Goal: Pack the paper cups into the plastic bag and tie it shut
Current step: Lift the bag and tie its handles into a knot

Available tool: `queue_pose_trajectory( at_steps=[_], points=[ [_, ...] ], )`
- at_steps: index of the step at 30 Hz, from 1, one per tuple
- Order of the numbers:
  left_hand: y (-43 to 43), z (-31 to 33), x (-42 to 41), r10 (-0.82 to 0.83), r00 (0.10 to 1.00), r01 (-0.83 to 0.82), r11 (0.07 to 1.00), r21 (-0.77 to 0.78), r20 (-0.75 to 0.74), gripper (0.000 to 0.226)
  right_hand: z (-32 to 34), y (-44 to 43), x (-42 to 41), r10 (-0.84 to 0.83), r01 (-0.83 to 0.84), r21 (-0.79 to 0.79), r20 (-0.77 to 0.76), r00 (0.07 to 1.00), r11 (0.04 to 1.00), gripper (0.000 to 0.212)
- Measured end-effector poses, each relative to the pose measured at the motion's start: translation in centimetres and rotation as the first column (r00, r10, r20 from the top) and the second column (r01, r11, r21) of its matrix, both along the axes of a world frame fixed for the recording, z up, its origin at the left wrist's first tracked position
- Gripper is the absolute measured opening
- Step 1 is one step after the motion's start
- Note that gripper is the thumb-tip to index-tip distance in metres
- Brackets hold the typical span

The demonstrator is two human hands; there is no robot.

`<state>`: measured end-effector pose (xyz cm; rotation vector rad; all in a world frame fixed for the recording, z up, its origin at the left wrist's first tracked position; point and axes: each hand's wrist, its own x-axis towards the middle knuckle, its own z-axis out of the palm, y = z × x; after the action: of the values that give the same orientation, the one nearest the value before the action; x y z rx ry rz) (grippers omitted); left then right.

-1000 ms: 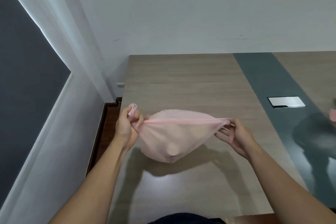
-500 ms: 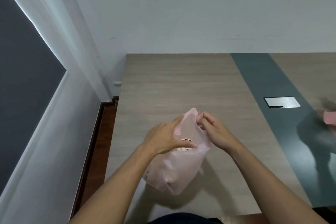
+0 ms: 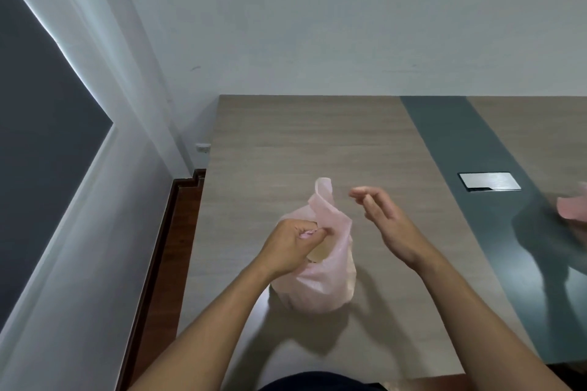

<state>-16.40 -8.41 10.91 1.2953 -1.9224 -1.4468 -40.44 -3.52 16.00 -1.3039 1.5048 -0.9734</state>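
Observation:
A pink plastic bag [image 3: 320, 282] stands on the wooden table [image 3: 286, 143], bulging with paper cups; a brown cup [image 3: 319, 252] shows through its side. My left hand [image 3: 292, 241] is closed around the bag's gathered top, pinching one handle. The other handle [image 3: 324, 197] sticks straight up, loose. My right hand [image 3: 381, 219] hovers just right of that handle, fingers spread, touching nothing.
A dark grey strip [image 3: 470, 174] runs across the table on the right, with a metal cover plate [image 3: 489, 181] set in it. The table's left edge drops to a wooden floor [image 3: 165, 263] beside the wall. A blurred pink reflection [image 3: 571, 209] shows at far right.
The hands first held the bag stretched wide by its handles, then came together over its top. Now the right hand has let go and drawn right, and the bag stands on the table.

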Motion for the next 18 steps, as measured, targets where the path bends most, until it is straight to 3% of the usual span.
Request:
queue_pose_trajectory(
  at_steps=[4,7,10,12,14,16,18],
  points=[
    [-0.5,1.4,0.8,-0.015,0.998,0.017,0.999,0.038,-0.058,0.060,-2.6,1.0,-1.4,0.182,-0.170,0.105,-0.123,0.976,0.980,0.108],
    [-0.3,2.0,0.7,-0.102,0.993,0.106,0.992,0.070,-0.067,0.050,-2.5,0.7,0.2,0.324,-0.305,0.130,-0.178,0.929,0.944,0.122],
    [0.1,1.7,0.1,-0.148,0.984,0.160,0.980,0.121,-0.100,0.039,-2.4,0.0,2.8,0.374,-0.368,0.069,-0.125,0.919,0.927,0.102],
    [0.2,1.4,-0.1,-0.121,0.986,0.135,0.984,0.121,-0.113,0.030,-2.4,-0.3,4.1,0.340,-0.338,0.047,-0.086,0.936,0.940,0.065],
    [0.4,1.4,-0.1,-0.043,0.992,0.057,0.991,0.122,-0.118,0.034,-2.1,0.0,4.7,0.198,-0.198,0.038,0.002,0.980,0.979,0.035],
    [0.9,2.1,0.0,0.019,0.991,-0.001,0.991,0.131,-0.132,0.048,-1.5,0.3,5.0,0.066,-0.074,0.061,0.117,0.991,0.995,0.040],
    [1.4,2.6,0.3,0.016,0.985,0.011,0.987,0.158,-0.170,0.041,-1.5,0.4,4.9,-0.025,0.007,0.088,0.198,0.980,0.996,0.045]
  ],
)
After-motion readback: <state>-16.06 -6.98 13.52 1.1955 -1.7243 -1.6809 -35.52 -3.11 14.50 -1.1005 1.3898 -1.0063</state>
